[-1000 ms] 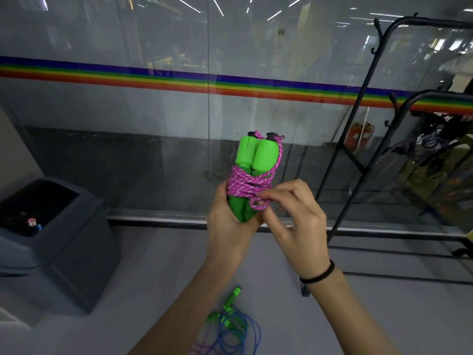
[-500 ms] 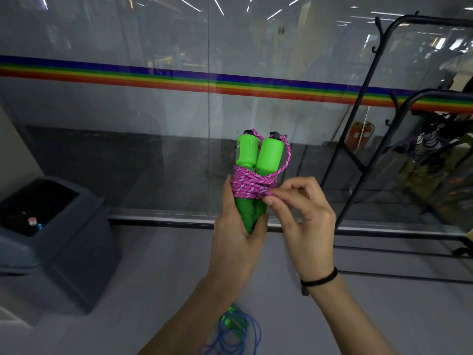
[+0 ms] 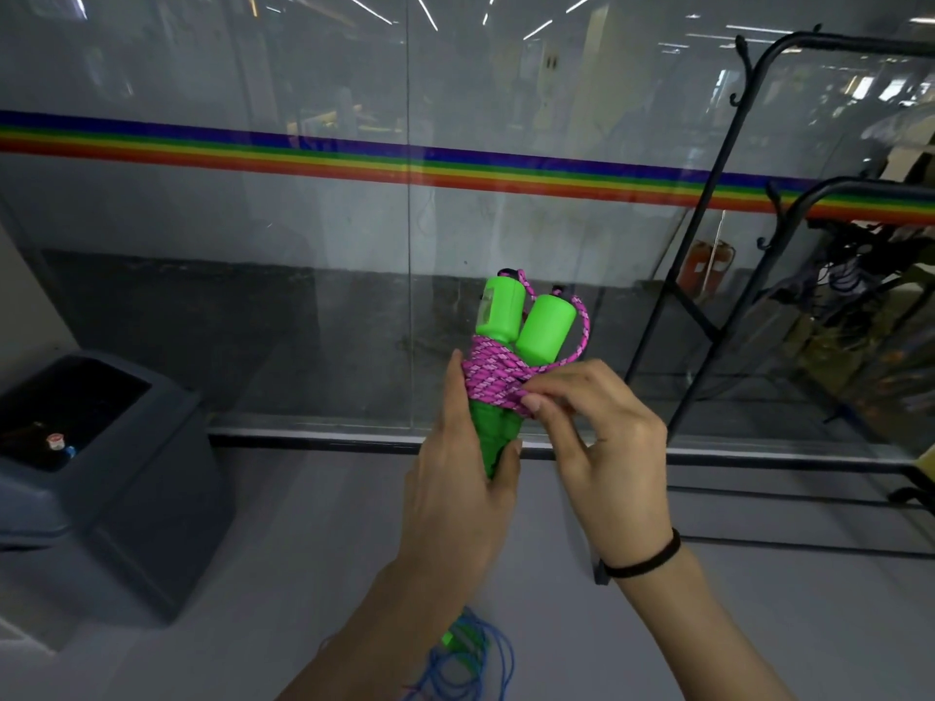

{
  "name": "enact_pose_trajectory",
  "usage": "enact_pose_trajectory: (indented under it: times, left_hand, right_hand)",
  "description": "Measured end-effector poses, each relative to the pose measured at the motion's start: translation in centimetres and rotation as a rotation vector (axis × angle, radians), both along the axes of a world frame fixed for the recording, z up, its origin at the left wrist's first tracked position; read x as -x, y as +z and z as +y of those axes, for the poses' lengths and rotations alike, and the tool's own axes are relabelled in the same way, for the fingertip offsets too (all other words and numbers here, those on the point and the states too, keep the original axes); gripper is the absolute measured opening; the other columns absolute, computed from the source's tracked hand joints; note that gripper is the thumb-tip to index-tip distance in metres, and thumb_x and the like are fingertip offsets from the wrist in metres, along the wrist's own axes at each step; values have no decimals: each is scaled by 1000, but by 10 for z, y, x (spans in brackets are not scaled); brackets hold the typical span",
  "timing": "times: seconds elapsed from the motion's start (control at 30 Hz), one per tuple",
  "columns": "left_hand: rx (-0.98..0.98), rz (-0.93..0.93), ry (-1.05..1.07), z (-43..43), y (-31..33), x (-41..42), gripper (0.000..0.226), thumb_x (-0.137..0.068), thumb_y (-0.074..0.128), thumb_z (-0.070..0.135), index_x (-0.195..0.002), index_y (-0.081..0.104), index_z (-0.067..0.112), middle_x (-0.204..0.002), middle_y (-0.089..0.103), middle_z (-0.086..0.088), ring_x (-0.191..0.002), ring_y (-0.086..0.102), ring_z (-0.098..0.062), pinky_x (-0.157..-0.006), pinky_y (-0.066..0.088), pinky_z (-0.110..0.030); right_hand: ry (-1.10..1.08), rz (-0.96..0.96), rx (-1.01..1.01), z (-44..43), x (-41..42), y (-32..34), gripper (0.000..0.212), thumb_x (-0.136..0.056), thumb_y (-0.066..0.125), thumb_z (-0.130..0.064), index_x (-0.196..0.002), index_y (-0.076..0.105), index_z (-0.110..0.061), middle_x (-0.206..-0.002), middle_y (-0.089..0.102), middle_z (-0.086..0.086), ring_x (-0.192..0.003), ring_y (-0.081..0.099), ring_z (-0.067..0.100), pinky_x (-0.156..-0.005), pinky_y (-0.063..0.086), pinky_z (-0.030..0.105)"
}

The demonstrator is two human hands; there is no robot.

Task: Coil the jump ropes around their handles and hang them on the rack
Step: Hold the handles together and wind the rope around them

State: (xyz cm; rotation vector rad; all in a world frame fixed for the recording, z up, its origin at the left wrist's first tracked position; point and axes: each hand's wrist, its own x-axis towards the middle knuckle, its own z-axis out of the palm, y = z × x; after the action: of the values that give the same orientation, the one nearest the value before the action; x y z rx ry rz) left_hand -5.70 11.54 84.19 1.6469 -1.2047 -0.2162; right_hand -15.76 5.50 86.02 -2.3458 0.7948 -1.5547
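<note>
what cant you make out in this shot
Head view:
- Lower ends of the green handles: covered by the left hand.
- Pink rope: free end under fingers of the right hand.
- Blue rope: behind the left forearm, cut by the bottom edge.
- Rack: cut by the right edge.

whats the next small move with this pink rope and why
Probably tuck the pinched strand under the wraps to lock the coil. The pink rope is wound round the green handles, the left hand grips their lower ends, and the right hand pinches a strand at the coil's lower edge.

Grey bin (image 3: 152,498), rainbow stripe (image 3: 303,153) on glass
</note>
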Motion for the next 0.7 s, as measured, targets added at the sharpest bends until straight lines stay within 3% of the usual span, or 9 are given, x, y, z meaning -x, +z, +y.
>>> enact_pose_trajectory:
  times: [0.13,0.3,0.4,0.57,0.7]
  left_hand:
    - [-25,-113,-10,1,1,-4,84,-83,58,15,-147,6,30,-117,61,-8,-97,61,-28,-77,51,-44]
    - [-58,-305,22,1,1,-8,85,-83,58,10,-147,6,29,-124,53,-4,-111,54,-24,-81,47,-38]
    - [-89,-311,25,3,-1,-11,83,-85,56,12,-147,4,29,-128,51,-3,-116,50,-23,-82,45,-36]
    - [-149,-226,27,3,-5,-12,79,-87,54,14,-147,3,27,-131,49,-5,-117,49,-24,-87,47,-42]
    - [-190,-212,25,0,-8,-15,78,-88,53,14,-147,4,25,-132,49,-5,-119,48,-24,-90,45,-42]
  right_hand:
    - [-40,18,-147,-4,1,8,5,-73,75,-12,-75,72,-14,-89,62,-2,-82,58,2,-69,49,12]
    - [-14,33,-381,-12,1,15,16,-62,81,-8,-67,67,-14,-73,66,-8,-72,63,8,-67,47,8]
    - [-6,36,-436,-14,0,13,21,-61,82,-9,-71,66,-17,-71,66,-10,-65,63,10,-61,47,8]
    - [-86,65,-321,-15,-7,2,16,-64,81,-18,-72,67,-13,-72,67,-2,-72,62,7,-62,46,6]
    - [-74,159,-410,-18,-6,-6,14,-69,78,-25,-73,68,-16,-64,66,-5,-71,61,4,-61,46,7]
